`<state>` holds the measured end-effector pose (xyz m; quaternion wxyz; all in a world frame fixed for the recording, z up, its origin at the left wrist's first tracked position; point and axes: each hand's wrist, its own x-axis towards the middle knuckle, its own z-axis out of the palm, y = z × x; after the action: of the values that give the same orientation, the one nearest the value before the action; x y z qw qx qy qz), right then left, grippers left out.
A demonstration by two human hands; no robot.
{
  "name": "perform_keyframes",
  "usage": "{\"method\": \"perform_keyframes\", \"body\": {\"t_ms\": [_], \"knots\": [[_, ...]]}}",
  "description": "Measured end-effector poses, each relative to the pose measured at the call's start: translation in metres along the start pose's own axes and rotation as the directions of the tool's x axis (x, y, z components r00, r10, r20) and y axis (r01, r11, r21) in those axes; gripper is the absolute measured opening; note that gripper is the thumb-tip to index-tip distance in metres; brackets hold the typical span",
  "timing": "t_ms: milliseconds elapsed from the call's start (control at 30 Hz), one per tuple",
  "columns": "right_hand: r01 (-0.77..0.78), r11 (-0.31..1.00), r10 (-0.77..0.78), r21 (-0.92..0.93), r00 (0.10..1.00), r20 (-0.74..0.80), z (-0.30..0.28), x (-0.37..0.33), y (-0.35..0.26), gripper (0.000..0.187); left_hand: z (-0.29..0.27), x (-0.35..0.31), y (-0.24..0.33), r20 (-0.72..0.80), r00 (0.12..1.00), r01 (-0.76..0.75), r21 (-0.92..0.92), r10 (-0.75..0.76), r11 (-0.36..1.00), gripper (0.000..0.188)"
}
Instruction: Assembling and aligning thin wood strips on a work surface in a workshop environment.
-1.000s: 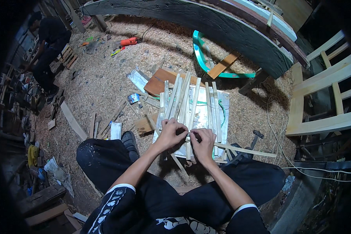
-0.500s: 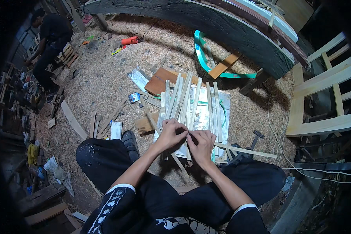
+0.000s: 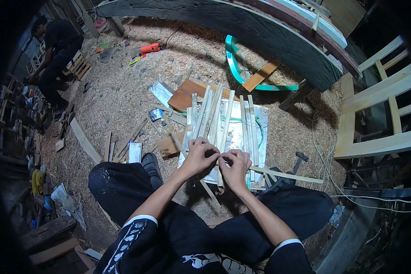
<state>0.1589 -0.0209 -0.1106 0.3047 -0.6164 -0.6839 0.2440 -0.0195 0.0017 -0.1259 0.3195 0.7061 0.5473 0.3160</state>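
Note:
Several slim pale wooden strips (image 3: 227, 121) lie side by side, pointing away from me, on a whitish sheet (image 3: 263, 122). Green string (image 3: 259, 127) runs across and beneath them. Over the near ends of the strips, my left hand (image 3: 201, 156) and my right hand (image 3: 235, 168) meet with thumbs and forefingers pinched close together. What sits between the fingertips is too small to make out. One longer strip (image 3: 292, 175) lies crosswise to the right of my right hand, and another pokes out toward me below my left hand.
Wood shavings cover the ground. A brown board (image 3: 186, 95) and a blue can (image 3: 156, 114) lie left of the strips, a hammer (image 3: 300, 159) to the right. Beyond are a teal curved frame (image 3: 233, 61), a dark beam (image 3: 242, 27) and an orange power tool (image 3: 150, 47). A person (image 3: 61, 50) bends at far left.
Both hands keep nearly the same place, with only slight finger movement at the pinch. The whole view has shifted a little; the strips look unmoved.

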Motion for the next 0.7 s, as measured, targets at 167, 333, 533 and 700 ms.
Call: {"method": "perform_keyframes", "body": {"t_ms": [167, 333, 533, 700], "knots": [[-0.016, 1.000, 0.015, 0.006, 0.999, 0.030, -0.0008, -0.0005, 0.0001, 0.012, -0.0040, 0.0011, 0.0068, 0.037, 0.999, 0.036, -0.011, -0.035, 0.999, 0.015], [0.012, 1.000, -0.012, 0.007, 1.000, 0.008, -0.0032, -0.0019, -0.0032, 0.012, -0.0033, 0.0010, 0.0072, 0.034, 0.999, 0.016, -0.001, -0.016, 1.000, 0.016], [0.097, 0.995, -0.098, -0.036, 0.995, -0.031, -0.0035, -0.0027, -0.0043, 0.014, -0.0018, 0.0015, 0.0044, 0.069, 0.996, 0.055, -0.031, -0.053, 0.998, 0.015], [0.144, 0.986, -0.148, -0.086, 0.988, -0.042, -0.0060, -0.0047, -0.0064, 0.017, -0.0015, 0.0012, 0.0044, 0.073, 0.995, 0.067, -0.042, -0.064, 0.997, 0.015]]}}
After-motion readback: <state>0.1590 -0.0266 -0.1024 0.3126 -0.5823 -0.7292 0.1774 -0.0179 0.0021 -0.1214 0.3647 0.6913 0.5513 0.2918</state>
